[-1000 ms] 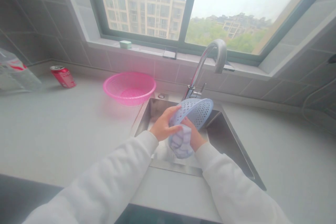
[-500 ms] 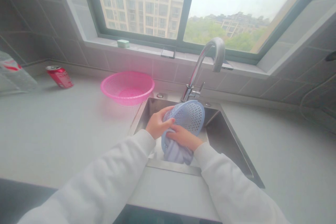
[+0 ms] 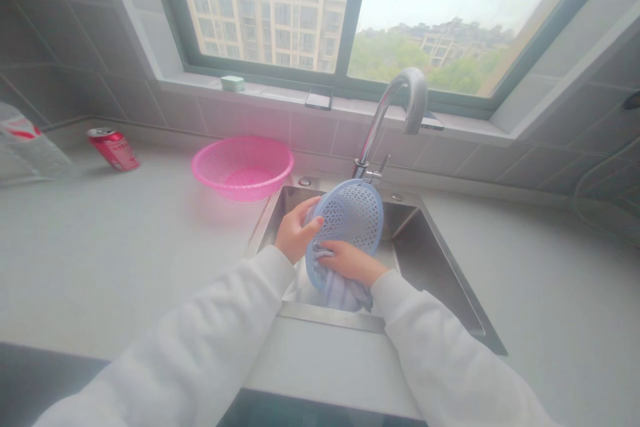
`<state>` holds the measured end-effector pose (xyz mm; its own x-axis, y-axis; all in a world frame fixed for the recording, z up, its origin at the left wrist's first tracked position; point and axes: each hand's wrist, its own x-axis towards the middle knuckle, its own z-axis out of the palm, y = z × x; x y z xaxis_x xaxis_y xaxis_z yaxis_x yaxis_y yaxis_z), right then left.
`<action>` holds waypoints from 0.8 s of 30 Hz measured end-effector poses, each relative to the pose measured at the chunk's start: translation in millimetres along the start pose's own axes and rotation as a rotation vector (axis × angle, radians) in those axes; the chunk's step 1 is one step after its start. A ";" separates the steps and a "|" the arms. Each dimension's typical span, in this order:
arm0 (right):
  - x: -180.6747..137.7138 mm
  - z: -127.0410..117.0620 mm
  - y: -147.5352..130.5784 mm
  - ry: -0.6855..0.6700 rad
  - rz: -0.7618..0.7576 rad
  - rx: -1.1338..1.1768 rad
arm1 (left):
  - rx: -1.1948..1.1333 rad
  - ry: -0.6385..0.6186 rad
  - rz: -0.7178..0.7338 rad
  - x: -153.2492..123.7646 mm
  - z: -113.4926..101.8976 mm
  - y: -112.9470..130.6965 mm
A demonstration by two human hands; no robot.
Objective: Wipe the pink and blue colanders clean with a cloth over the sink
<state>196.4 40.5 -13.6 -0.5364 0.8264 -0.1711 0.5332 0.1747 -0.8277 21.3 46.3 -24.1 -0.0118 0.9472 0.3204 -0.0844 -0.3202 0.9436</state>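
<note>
Over the steel sink (image 3: pixel 440 280) I hold a light blue perforated strainer basket (image 3: pixel 350 217), tilted with its inside facing me. My left hand (image 3: pixel 293 233) is closed on its left rim. My right hand (image 3: pixel 350 261) presses a pale blue-and-white cloth (image 3: pixel 340 290) against the basket's lower rim, fingers wrapped on the cloth. The cloth hangs down into the sink below the basket.
A chrome faucet (image 3: pixel 395 103) arches over the sink's back. A pink strainer basket (image 3: pixel 243 165) sits on the counter at the sink's left. A red can (image 3: pixel 113 149) and a plastic bag (image 3: pixel 25 143) lie far left. A green soap bar (image 3: pixel 233 83) rests on the windowsill.
The blue basket has turned from tilted away to upright, its inside now facing me. My right hand slid with the cloth from the outside to the lower rim.
</note>
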 end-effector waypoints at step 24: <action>0.6 7.2 -5.6 0.077 -0.015 0.355 | 0.062 0.001 -0.003 -2.6 3.1 3.6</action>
<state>188.3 36.2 -13.0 -0.4843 0.8655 -0.1280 0.2582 0.0016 -0.9661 24.2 42.6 -21.3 -0.0123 0.9483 0.3171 -0.0225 -0.3173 0.9481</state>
